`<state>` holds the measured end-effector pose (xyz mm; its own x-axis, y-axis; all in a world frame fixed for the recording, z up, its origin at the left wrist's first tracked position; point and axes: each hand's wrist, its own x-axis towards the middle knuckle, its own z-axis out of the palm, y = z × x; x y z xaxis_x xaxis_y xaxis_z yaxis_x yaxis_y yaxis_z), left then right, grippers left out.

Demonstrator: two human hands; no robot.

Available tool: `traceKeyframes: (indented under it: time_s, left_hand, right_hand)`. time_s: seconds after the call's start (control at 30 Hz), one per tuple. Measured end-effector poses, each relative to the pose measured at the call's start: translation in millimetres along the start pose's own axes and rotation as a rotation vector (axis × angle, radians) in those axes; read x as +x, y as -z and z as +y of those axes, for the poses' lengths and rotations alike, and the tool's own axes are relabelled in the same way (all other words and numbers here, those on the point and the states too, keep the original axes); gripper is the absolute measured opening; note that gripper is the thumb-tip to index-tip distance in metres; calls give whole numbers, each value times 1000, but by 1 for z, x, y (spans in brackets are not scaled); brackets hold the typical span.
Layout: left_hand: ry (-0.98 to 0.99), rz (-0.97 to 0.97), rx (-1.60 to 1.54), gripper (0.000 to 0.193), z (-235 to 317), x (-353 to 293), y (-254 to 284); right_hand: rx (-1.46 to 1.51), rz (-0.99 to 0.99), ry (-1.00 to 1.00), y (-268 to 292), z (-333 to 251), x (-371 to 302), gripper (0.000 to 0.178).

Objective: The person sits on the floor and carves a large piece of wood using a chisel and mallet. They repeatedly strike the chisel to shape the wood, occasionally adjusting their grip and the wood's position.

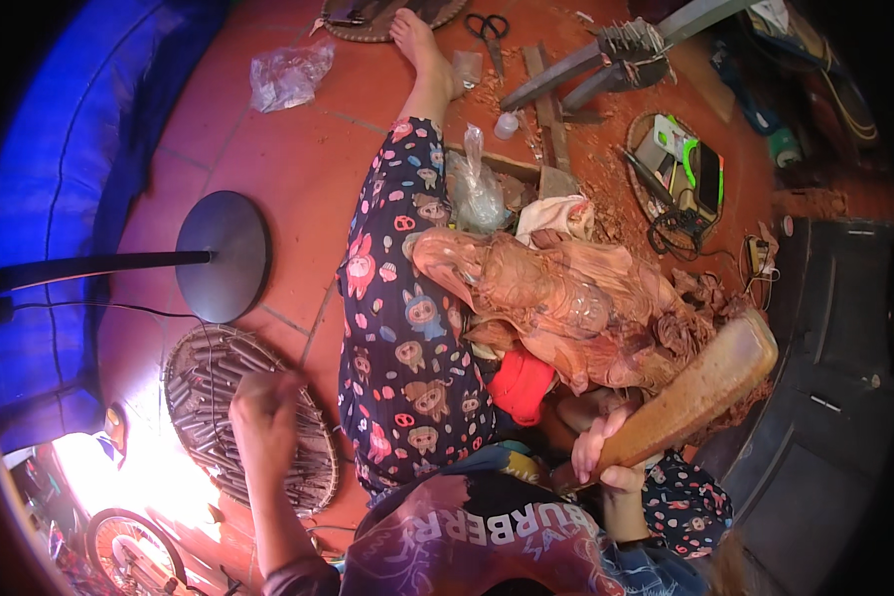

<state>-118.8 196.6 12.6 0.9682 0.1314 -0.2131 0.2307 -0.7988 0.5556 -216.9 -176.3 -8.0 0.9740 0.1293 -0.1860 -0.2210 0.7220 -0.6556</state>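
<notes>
Wooden mallet (690,392) in right hand (610,455), long axis diagonal, pointing forward-right.

The left hand (264,421) reaches forward, blurred; the right hand (596,445) is clenched.

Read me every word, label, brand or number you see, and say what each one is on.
Dark shirt: large pale lettering; I don't copy out printed words.
Black phone-like device: any marks too small to read.
Wooden mallet and carved figure: no lettering that I can make out.
</notes>
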Motion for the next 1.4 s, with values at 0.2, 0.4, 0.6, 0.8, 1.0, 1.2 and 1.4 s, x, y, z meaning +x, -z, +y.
traceKeyframes:
  time_s: [0.2, 0.4, 0.6, 0.8, 1.0, 1.2, 1.4]
  left_hand:
    - [-1127, -507, -403, 36, 146, 53, -53]
    - [-1514, -227, -667, 29, 183, 67, -116]
    - [-1468, -178, -859, 33, 172, 67, -128]
    - [-1585, -40, -930, 40, 160, 75, -124]
    - [-1537, 54, -1065, 44, 160, 75, -131]
    - [-1501, 16, -1147, 47, 158, 79, -126]
    - [-1502, -11, -1148, 48, 155, 78, -125]
  right_hand:
    - [-2, 76, 94, 1, -7, 2, 54]
    - [-131, 218, -27, 4, -10, -11, 98]
    - [-152, 242, -51, -8, -10, -3, 96]
    - [-181, 275, -92, -23, -6, 4, 94]
    - [-199, 284, -127, -30, -3, 7, 92]
    - [-213, 296, -141, -36, -1, 9, 90]
    - [-217, 299, -165, -40, 1, 12, 88]
